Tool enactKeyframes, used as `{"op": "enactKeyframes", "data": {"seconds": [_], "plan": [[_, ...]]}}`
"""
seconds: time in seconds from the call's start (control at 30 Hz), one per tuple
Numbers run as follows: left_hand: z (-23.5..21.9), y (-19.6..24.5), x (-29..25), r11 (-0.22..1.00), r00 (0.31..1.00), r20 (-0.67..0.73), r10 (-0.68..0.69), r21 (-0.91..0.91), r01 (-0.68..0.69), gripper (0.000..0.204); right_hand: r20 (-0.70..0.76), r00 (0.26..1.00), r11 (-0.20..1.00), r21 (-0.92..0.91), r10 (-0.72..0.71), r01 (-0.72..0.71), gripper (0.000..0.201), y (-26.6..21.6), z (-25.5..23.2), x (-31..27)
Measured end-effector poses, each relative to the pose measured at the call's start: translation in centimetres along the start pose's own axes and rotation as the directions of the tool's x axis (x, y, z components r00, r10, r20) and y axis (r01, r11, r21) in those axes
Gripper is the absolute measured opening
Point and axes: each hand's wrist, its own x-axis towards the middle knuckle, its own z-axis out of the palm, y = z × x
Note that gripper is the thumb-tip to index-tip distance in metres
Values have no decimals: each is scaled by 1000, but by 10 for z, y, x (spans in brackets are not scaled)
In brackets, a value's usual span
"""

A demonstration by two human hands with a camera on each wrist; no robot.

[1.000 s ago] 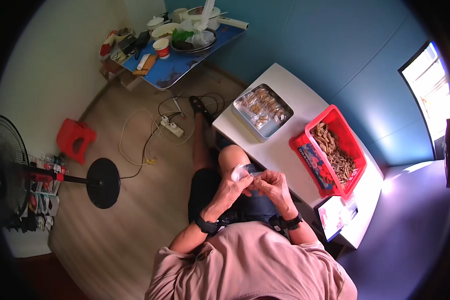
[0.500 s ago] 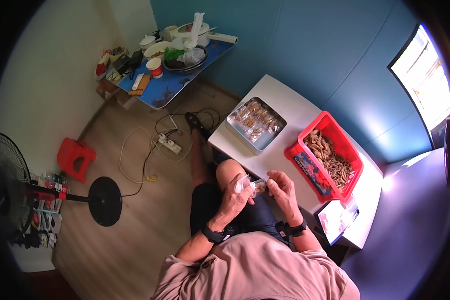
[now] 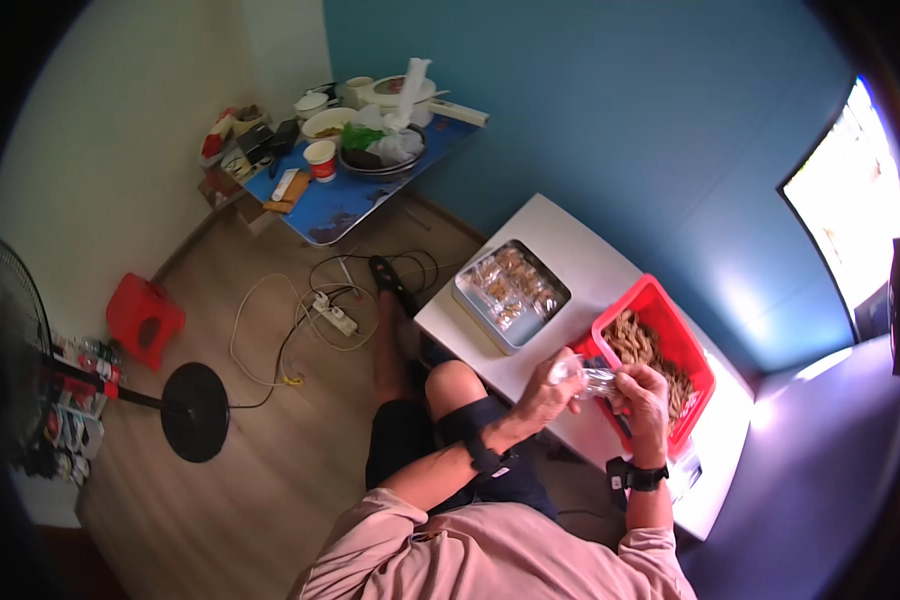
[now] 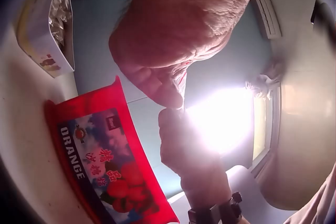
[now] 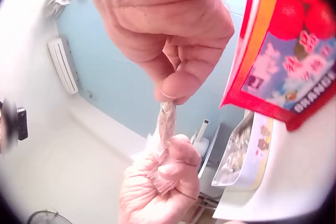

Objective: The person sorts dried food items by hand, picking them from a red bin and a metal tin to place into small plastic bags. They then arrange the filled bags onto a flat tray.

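Observation:
My left hand [image 3: 547, 400] and my right hand [image 3: 643, 402] pinch a small clear plastic bag [image 3: 597, 382] between them, at the near side of a red plastic basket [image 3: 678, 318]. In the right wrist view the crinkled bag [image 5: 166, 121] stretches from the right thumb and fingertips down to the left fingers. Some whitish plastic also shows in the left hand. Brown dried strips [image 3: 632, 340] lie in the basket, which has an orange-fruit label [image 4: 107, 169] on its side. A tin box [image 3: 482, 320] beside it holds several clear packets of brown pieces.
Both containers stand on a white table [image 3: 590, 250] along the blue wall. A blue table [image 3: 335, 210] crowded with bowls and cups is at the back. On the floor are a power strip [image 3: 335, 315] with cables, a red stool [image 3: 142, 320] and a black fan base [image 3: 194, 412].
Both hands have moved right and forward, from over the lap to the basket's near side, with the plastic bag still between them. The head view has shifted a little.

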Motion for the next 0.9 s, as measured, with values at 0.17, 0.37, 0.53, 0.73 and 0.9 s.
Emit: {"op": "enactKeyframes", "data": {"seconds": [0.17,0.37,0.53,0.73,0.9], "plan": [[31,2,39,995,998,59,0,-96,6,15,-53,965,937,-260,-255,234,9,-27,-34,34],[31,-2,62,991,989,82,-124,-50,128,17,-27,918,787,-526,-395,323,9,-40,-51,79],[45,-5,90,992,995,84,56,-121,-45,12,100,974,841,-493,-202,225,13,-34,-38,95],[64,8,99,991,964,260,54,-129,-21,8,18,1000,984,-175,18,-14,30,-35,-50,80],[56,-4,95,992,978,208,-8,-124,35,13,-121,991,968,-249,-60,28,13,-18,-66,82]]}}
